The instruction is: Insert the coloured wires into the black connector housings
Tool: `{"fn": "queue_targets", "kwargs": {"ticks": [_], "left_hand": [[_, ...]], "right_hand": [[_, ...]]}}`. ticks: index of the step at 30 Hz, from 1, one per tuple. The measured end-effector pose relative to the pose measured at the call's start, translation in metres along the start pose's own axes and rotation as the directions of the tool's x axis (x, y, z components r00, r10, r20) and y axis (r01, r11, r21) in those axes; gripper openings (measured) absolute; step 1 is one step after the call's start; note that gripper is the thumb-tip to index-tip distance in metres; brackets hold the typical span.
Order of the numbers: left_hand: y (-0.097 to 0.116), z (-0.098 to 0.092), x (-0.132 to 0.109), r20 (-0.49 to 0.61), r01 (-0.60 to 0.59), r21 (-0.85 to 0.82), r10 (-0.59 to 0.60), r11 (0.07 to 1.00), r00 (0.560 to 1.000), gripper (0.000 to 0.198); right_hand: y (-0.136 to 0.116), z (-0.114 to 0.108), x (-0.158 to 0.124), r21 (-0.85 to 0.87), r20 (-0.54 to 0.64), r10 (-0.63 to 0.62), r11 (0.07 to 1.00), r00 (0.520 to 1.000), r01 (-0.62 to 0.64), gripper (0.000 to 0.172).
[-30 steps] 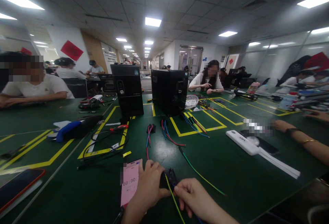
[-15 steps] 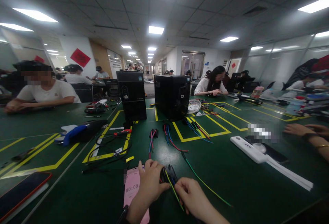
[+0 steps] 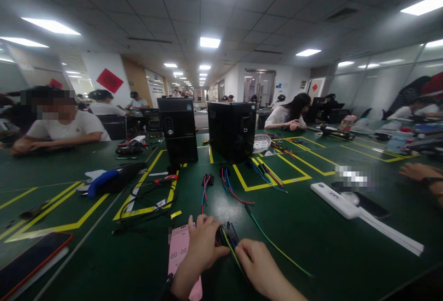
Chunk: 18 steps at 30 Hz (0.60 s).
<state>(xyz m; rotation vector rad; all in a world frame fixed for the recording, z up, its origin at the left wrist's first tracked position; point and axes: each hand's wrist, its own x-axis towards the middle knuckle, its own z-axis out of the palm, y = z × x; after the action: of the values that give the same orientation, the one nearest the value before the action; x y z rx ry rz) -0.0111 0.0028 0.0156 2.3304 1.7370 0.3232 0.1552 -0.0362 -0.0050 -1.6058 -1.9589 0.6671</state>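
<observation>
My left hand (image 3: pixel 199 251) is closed around a small black connector (image 3: pixel 228 235) near the table's front edge. My right hand (image 3: pixel 258 264) pinches a yellow-green wire (image 3: pixel 232 252) that runs into that connector. A green wire (image 3: pixel 277 245) trails from the connector to the right across the green table (image 3: pixel 328 241). A pink phone (image 3: pixel 180 255) showing a timer lies just left of my left hand, partly under it.
Two black boxes (image 3: pixel 178 128) (image 3: pixel 231 128) stand mid-table between yellow tape lines. Loose wire bundles (image 3: pixel 206 183) (image 3: pixel 268 172) lie ahead. A white bar (image 3: pixel 334 198), a red-edged phone (image 3: pixel 31 259) and a blue-handled tool (image 3: pixel 104 179) lie around. Other people sit at both sides.
The view has tilted up slightly. My hands stay on the connector and wire, my right hand a little closer to it. The person's arm at right has drawn back.
</observation>
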Motion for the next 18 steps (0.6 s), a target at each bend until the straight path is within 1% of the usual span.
{"fn": "queue_targets", "kwargs": {"ticks": [3,5,6,8,10,11,13,18], "left_hand": [[0.001,-0.002,0.0,0.015,-0.003,0.005,0.003,1.0,1.0,0.05],[0.002,-0.003,-0.001,0.015,-0.012,0.002,0.012,1.0,1.0,0.051],[0.002,-0.003,-0.001,0.016,-0.015,0.002,0.015,1.0,1.0,0.051],[0.002,-0.003,-0.001,0.019,-0.015,0.009,0.015,1.0,1.0,0.051],[0.002,-0.002,-0.002,0.017,-0.014,0.015,0.014,1.0,1.0,0.049],[0.002,-0.002,-0.002,0.01,-0.018,0.013,0.018,1.0,1.0,0.049],[0.001,0.0,-0.002,-0.01,-0.034,0.004,0.034,0.999,0.999,0.047],[-0.002,0.002,-0.002,-0.032,-0.054,-0.021,0.053,0.998,0.998,0.046]], "right_hand": [[-0.002,0.006,-0.001,0.085,0.023,-0.007,0.996,1.0,0.005,0.029],[-0.002,0.009,0.001,0.216,0.059,0.033,0.975,0.998,-0.045,0.026],[-0.001,0.009,0.002,0.301,0.104,0.067,0.949,0.992,-0.095,0.024],[-0.001,0.011,0.006,0.461,0.23,0.129,0.859,0.965,-0.225,0.022],[0.0,0.011,0.009,0.566,0.321,0.15,0.761,0.935,-0.317,0.024],[0.0,0.011,0.011,0.6,0.336,0.151,0.726,0.93,-0.335,0.026],[0.0,0.012,0.013,0.643,0.333,0.147,0.687,0.931,-0.338,0.029],[-0.003,0.013,0.013,0.67,0.319,0.175,0.653,0.932,-0.352,0.031]]}}
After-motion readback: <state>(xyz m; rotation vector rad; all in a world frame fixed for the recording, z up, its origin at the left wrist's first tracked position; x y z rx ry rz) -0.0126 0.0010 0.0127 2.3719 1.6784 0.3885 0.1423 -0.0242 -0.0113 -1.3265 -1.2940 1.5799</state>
